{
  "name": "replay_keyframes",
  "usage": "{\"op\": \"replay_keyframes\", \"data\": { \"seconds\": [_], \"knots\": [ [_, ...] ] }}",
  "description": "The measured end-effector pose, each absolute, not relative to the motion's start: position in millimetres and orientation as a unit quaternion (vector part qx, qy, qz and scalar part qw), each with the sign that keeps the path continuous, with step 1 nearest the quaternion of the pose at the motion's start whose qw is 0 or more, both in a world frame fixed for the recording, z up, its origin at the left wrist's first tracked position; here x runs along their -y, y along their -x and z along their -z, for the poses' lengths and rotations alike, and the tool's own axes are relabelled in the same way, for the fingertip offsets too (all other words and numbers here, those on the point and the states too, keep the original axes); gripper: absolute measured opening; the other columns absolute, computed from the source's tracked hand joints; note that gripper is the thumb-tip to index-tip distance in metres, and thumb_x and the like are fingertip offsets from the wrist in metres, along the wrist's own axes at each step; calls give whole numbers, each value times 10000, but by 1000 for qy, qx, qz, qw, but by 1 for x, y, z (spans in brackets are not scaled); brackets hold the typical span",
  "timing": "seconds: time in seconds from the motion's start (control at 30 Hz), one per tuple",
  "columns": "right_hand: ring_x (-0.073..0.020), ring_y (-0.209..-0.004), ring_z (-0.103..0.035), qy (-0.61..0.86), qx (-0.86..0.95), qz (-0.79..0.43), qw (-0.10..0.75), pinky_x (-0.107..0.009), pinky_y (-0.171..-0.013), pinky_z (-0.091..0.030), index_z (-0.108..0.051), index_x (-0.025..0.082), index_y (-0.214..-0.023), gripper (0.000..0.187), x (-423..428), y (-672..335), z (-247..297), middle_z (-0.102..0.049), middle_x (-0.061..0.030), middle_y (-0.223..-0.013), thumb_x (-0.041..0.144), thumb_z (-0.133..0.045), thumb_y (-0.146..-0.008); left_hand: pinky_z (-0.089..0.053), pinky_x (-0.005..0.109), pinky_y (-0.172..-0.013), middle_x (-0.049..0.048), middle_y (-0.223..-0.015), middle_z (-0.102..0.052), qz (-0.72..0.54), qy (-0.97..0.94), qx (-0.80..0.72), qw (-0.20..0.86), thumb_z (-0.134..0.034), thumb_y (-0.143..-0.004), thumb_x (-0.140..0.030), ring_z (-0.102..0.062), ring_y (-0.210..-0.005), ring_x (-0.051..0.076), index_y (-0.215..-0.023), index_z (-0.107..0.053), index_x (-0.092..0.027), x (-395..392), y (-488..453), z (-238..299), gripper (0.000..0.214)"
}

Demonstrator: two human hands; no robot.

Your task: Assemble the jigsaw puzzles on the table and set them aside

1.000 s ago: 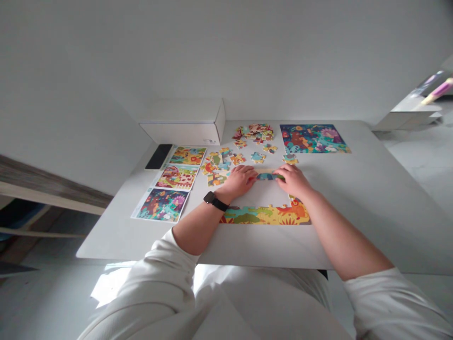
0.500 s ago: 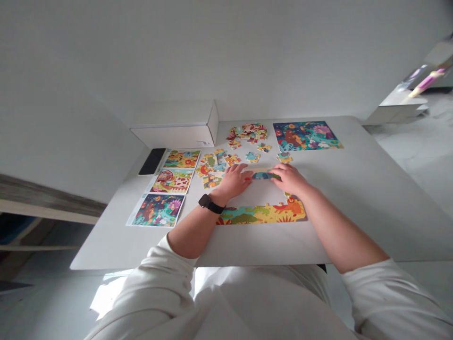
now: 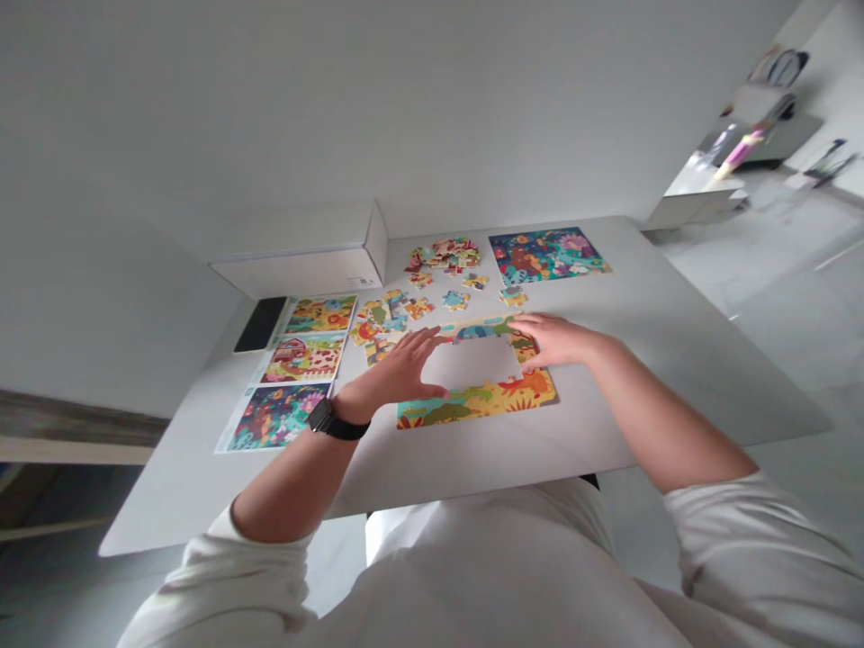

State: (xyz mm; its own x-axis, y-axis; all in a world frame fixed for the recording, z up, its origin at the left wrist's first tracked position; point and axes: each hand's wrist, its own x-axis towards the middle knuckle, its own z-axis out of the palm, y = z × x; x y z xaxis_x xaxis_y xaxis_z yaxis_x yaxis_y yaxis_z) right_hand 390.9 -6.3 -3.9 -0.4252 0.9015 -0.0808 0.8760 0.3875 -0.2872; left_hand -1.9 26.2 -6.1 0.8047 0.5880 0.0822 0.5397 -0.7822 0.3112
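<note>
A colourful jigsaw border [image 3: 476, 404] lies on the white table, its pieces joined around a bare middle. At its left side is my left hand [image 3: 403, 367], fingers and thumb spread apart, with nothing in it; it covers part of the border there. My right hand [image 3: 555, 340] rests over the border's right side, fingers along the upper right corner and thumb lower down, open around that edge. Beyond my left hand lie loose jigsaw pieces [image 3: 382, 315]. A blue elephant piece [image 3: 455, 301] and another loose piece [image 3: 513, 296] sit behind the border.
A heap of pieces [image 3: 454, 254] lies near the wall. To its right is a completed dark blue puzzle [image 3: 548, 256]. On the left are a sheet with three reference pictures [image 3: 301, 359], a black phone [image 3: 260, 325] and a white box [image 3: 297, 261] against the wall.
My hands have moved apart from the border's upper strip. The left has gone to the left side and spread; the right now lies along the right side. The camera view has shifted.
</note>
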Motion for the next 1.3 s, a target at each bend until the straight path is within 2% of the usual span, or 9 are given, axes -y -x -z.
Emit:
{"op": "replay_keyframes", "data": {
  "seconds": [0.1,0.2,0.53,0.73,0.83,1.0,1.07,1.17,1.3],
  "knots": [
    [-436,-1578,-456,540,828,-151,-2,-568,-1271,-402,-520,311,-1663,1152,20,-388,14,-483,-154,-1726,621,-979,-653,-244,621,-1360,242,-1793,-317,-37,-945,-298,133,-836,-750,-813,-290,-1672,451,-1742,-316,-213,-26,-13,19,1270],
    [-449,-1613,-398,552,819,-154,-26,-588,-1283,-369,-458,336,-1699,1217,30,-388,18,-409,-162,-1770,630,-983,-640,-216,645,-1354,255,-1802,-284,-4,-945,-304,121,-801,-742,-848,-261,-1678,472,-1755,-285,-197,-26,-25,26,1310],
    [-480,-1608,-399,585,797,-147,-42,-650,-1282,-362,-476,360,-1690,1217,41,-421,14,-416,-155,-1769,579,-1006,-617,-208,658,-1352,276,-1795,-281,-8,-955,-268,122,-814,-761,-801,-275,-1676,457,-1736,-309,-195,-27,-69,29,1255],
    [-484,-1594,-425,586,794,-156,-47,-646,-1273,-385,-517,299,-1668,1161,38,-421,4,-420,-185,-1761,618,-974,-649,-204,666,-1355,257,-1795,-299,-10,-952,-274,134,-827,-750,-819,-280,-1673,464,-1739,-320,-221,-26,-76,22,1263],
    [-433,-1573,-473,584,798,-150,7,-588,-1265,-429,-552,274,-1640,1000,30,-418,-4,-476,-174,-1725,569,-920,-757,-257,606,-1358,219,-1776,-369,-44,-942,-296,151,-808,-819,-772,-346,-1655,424,-1713,-387,-242,-33,-64,11,1121],
    [-361,-1449,-599,585,789,-89,166,-573,-1245,-470,-622,300,-1562,632,9,-396,-15,-635,-128,-1565,459,-735,-960,-466,464,-1252,126,-1595,-630,-197,-882,-399,157,-693,-991,-555,-599,-1472,311,-1557,-584,-252,-52,-7,-18,651],
    [-354,-1385,-638,597,771,-70,211,-567,-1224,-490,-669,282,-1502,535,2,-380,-11,-689,-132,-1472,418,-695,-985,-551,433,-1145,98,-1414,-746,-249,-834,-468,153,-669,-1001,-476,-722,-1269,278,-1431,-666,-249,-57,24,-22,487],
    [-361,-1293,-677,624,739,-44,248,-565,-1178,-524,-720,242,-1419,446,-4,-359,7,-734,-153,-1359,343,-655,-990,-606,408,-1014,88,-1217,-800,-281,-772,-552,140,-659,-979,-402,-760,-1078,255,-1277,-713,-226,-59,58,-12,349],
    [-386,-1261,-678,640,729,-23,242,-585,-1145,-535,-750,227,-1356,416,0,-343,34,-745,-168,-1332,249,-617,-963,-563,465,-1098,109,-1255,-785,-238,-799,-540,113,-723,-929,-367,-727,-1188,305,-1190,-726,-229,-58,67,12,295]
  ]
}}
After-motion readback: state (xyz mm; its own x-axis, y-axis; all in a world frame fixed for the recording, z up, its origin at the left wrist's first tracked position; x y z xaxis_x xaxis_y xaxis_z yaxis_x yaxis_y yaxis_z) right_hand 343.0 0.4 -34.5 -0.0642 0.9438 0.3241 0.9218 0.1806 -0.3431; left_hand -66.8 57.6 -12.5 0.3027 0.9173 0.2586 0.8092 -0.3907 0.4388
